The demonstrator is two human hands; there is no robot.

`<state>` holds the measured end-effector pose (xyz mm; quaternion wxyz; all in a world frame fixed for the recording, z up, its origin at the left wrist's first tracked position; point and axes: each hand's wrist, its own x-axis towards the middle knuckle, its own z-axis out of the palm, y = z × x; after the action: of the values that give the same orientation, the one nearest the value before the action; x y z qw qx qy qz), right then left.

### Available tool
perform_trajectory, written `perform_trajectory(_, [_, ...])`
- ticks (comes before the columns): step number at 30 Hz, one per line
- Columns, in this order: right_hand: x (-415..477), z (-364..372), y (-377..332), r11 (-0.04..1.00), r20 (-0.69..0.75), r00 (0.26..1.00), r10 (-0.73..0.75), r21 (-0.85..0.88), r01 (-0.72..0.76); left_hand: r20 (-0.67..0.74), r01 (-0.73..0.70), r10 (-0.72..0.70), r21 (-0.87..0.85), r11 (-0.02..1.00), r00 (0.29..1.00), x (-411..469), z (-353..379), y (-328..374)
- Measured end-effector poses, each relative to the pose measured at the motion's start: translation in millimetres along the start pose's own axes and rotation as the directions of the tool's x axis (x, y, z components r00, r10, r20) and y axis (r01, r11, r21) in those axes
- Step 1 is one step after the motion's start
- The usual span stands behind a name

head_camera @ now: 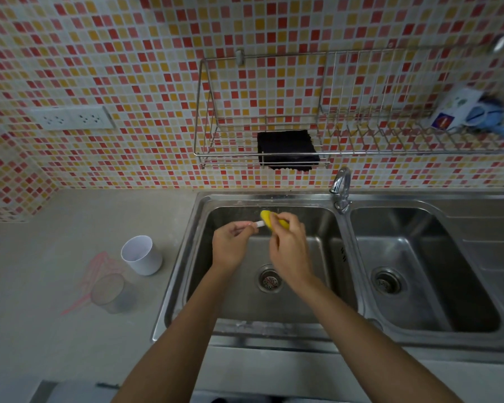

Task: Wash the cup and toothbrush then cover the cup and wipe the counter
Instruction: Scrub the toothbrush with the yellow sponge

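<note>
Head view: yellow sponge (266, 219), steel sink (186, 251).

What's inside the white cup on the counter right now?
The white cup stands upright on the counter. Only its pale inner wall shows, with nothing sticking out. Its bottom is hidden by the near wall, so water or residue cannot be ruled out.

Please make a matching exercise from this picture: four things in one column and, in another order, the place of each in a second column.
Things:
1. white cup
2. black cloth
3. yellow sponge
4. clear lid

Places:
A. in the right hand, over the left basin
B. on the wire wall rack
C. upright on the counter, beside the sink
D. on the counter, nearer the camera than the cup

Pairs: 1-C, 2-B, 3-A, 4-D
</note>
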<state>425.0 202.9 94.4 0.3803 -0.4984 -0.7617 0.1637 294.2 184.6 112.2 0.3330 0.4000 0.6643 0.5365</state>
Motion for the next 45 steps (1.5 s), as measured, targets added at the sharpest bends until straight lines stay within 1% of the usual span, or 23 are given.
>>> perform_trajectory(2, [6,-4,9,0.994,-0.015,0.994,0.108,-0.004,-0.108,-0.007,-0.008,0.008,0.011,1.0,1.0,-2,1,1])
perform_trajectory(3, [6,-4,8,0.993,-0.016,0.993,0.115,-0.012,-0.115,0.0,-0.016,0.016,0.014,1.0,1.0,-2,1,1])
perform_trajectory(4, [4,-4,5,0.996,-0.016,0.997,0.082,-0.02,-0.082,0.011,-0.024,0.024,0.016,1.0,1.0,-3,1,1])
perform_trajectory(7, [-6,-1,-10,0.995,0.021,0.996,-0.087,-0.044,0.088,0.033,-0.037,0.037,0.0,0.999,0.999,0,0,0])
perform_trajectory(8, [-5,-1,-10,0.993,0.027,0.994,-0.105,-0.046,0.106,0.036,-0.035,0.036,-0.012,0.999,0.999,-1,-1,1])
perform_trajectory(13, [8,-7,10,0.996,-0.014,1.0,0.015,-0.093,-0.017,0.008,0.002,-0.002,-0.041,0.999,1.0,-2,1,5])
perform_trajectory(15, [7,-7,12,0.989,-0.008,1.0,-0.027,-0.146,0.025,0.01,0.067,-0.066,-0.078,0.995,0.998,-2,4,5])
perform_trajectory(17, [7,-9,14,0.972,-0.017,0.993,-0.115,-0.21,0.109,0.047,0.14,-0.135,-0.122,0.983,0.99,-3,6,3])
perform_trajectory(19, [10,-13,18,0.947,-0.027,0.982,-0.187,-0.271,0.173,0.087,0.16,-0.149,-0.137,0.978,0.985,-7,7,4])
perform_trajectory(20, [12,-15,20,0.933,-0.019,0.977,-0.214,-0.299,0.199,0.094,0.138,-0.126,-0.129,0.982,0.988,-8,6,3])
perform_trajectory(22, [15,-18,24,0.904,0.008,0.966,-0.257,-0.351,0.243,0.102,0.023,-0.018,-0.045,0.999,0.995,-9,4,4])
perform_trajectory(24, [18,-20,28,0.891,0.041,0.96,-0.277,-0.362,0.273,0.153,-0.12,0.103,0.105,0.987,0.983,-8,1,4])
perform_trajectory(26, [19,-22,33,0.896,0.081,0.959,-0.273,-0.342,0.284,0.201,-0.228,0.181,0.249,0.941,0.963,-5,1,5])
perform_trajectory(27, [19,-22,35,0.908,0.095,0.962,-0.257,-0.317,0.274,0.202,-0.253,0.199,0.292,0.923,0.959,-4,1,6])
perform_trajectory(29, [18,-23,37,0.951,0.083,0.981,-0.176,-0.245,0.191,0.161,-0.24,0.199,0.299,0.924,0.967,-2,5,8])
perform_trajectory(32, [13,-21,36,0.981,0.006,1.0,0.027,-0.192,-0.025,0.063,-0.124,0.113,0.209,0.97,0.992,-1,14,9])
perform_trajectory(33, [9,-18,34,0.982,-0.017,0.998,0.061,-0.18,-0.063,0.041,-0.081,0.075,0.174,0.981,0.996,0,19,9])
perform_trajectory(34, [4,-14,30,0.984,-0.025,0.998,0.059,-0.166,-0.062,0.026,-0.048,0.045,0.146,0.988,0.999,0,23,8])
perform_trajectory(37, [-14,-2,22,0.991,0.014,0.998,-0.055,-0.12,0.056,0.017,0.02,-0.022,0.105,0.994,1.0,-2,35,5])
perform_trajectory(38, [-15,-1,24,0.992,0.016,0.997,-0.072,-0.106,0.073,0.019,0.044,-0.046,0.093,0.995,0.999,-4,39,5])
perform_trajectory(40, [-12,-4,36,0.994,-0.01,1.0,-0.03,-0.101,0.029,0.011,0.085,-0.085,0.055,0.995,0.996,-6,45,3])
perform_trajectory(43, [-7,-11,59,0.987,-0.064,0.992,0.108,-0.116,-0.115,-0.013,0.099,-0.098,0.046,0.994,0.995,-5,55,-1])
perform_trajectory(45, [-10,-8,65,0.985,-0.063,0.993,0.099,-0.133,-0.107,-0.005,0.104,-0.104,0.055,0.993,0.995,0,63,-5])
